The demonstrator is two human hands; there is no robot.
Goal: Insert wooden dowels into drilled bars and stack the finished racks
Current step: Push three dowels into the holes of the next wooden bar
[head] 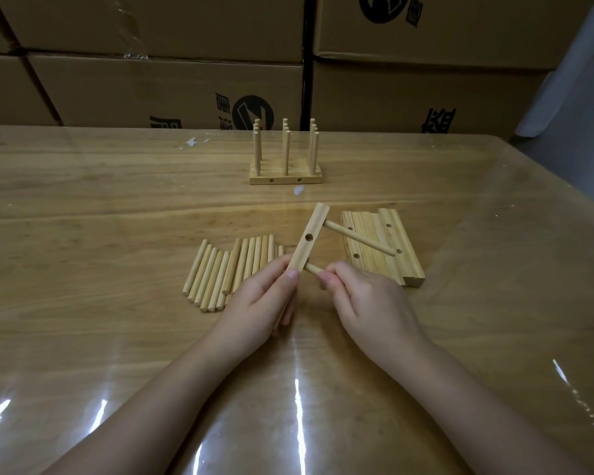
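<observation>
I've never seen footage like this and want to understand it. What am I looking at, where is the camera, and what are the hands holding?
There is no machine: a person works with bare hands, filmed by a camera worn on the head, looking down. The left hand grips a drilled bar with one dowel already in its far hole; the middle hole is empty. The right hand pinches a second dowel at the near hole. On the table lie loose dowels, spare bars to the right, and finished racks at the back, before cardboard boxes.
</observation>
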